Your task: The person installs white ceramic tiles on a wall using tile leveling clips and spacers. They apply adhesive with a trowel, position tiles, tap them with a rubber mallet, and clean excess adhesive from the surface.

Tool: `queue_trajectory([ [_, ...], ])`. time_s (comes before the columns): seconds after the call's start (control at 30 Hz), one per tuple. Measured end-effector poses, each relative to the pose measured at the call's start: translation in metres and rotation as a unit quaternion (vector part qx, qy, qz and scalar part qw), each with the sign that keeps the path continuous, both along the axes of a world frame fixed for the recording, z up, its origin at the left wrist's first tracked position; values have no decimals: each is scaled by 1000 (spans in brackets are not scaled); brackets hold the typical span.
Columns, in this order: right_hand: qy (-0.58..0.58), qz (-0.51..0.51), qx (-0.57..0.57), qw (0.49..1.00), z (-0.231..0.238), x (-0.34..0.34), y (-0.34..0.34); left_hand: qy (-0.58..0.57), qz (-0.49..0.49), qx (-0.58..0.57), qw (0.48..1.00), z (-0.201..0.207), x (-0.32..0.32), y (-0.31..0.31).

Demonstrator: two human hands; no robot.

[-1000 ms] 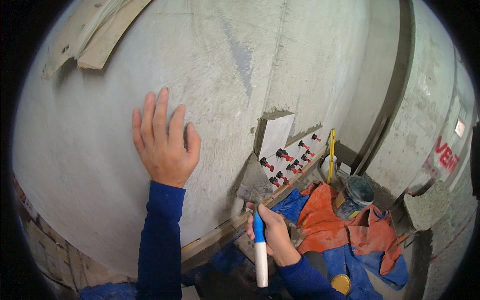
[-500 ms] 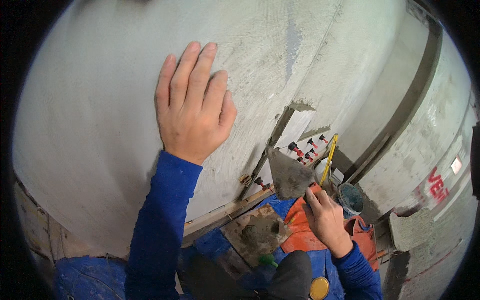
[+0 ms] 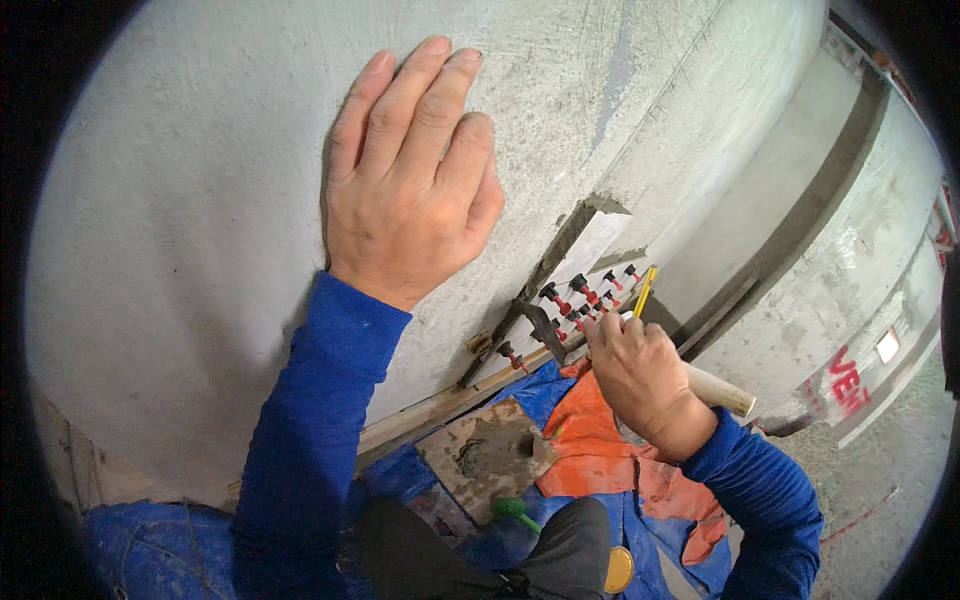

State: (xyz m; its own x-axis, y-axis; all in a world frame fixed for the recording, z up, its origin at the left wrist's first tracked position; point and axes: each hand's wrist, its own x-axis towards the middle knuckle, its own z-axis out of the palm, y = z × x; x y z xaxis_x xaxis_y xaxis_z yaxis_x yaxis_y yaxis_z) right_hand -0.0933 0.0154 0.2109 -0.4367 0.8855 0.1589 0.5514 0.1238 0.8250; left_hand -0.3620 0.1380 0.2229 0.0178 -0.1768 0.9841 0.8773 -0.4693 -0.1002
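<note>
My left hand (image 3: 410,190) lies flat against the pale grey wall (image 3: 180,220), fingers stretched upward and holding nothing. Lower and to the right, my right hand (image 3: 640,385) is wrapped round a trowel. Its pale handle end (image 3: 722,388) sticks out behind my fist, and the dark blade (image 3: 545,328), seen nearly edge-on, reaches the lower wall beside the tiles. Whether the blade touches them I cannot tell. White tiles (image 3: 592,245) stand against the wall with mortar along their edges. Several black-and-red levelling clips (image 3: 582,288) project from the tile joints.
Below, a board (image 3: 440,460) carries wet mortar (image 3: 495,452). A green-handled tool (image 3: 515,512), an orange cloth (image 3: 580,430) and a yellow lid (image 3: 619,570) lie around my knees over blue sheeting (image 3: 160,550). Behind my right hand stands a yellow stick-like tool (image 3: 646,290).
My right hand has moved up toward the tiles, turning the trowel from broadside to nearly edge-on. My left hand appears slightly higher, still flat on the wall. The view has shifted.
</note>
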Motion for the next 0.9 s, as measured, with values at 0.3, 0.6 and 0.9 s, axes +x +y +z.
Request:
queue_trajectory([
  [0.3, -36, -6, 52, 998, 86, -15, -3, -5, -21, 7, 1000, 0, -2, -2],
  [0.6, -86, -52, 101, 990, 132, -18, -17, -16, 3, 28, 999, 1, 0, 2],
  [0.9, 132, 24, 176, 975, 96, 40, -59, -13, 17, 24, 999, 1, 1, 3],
])
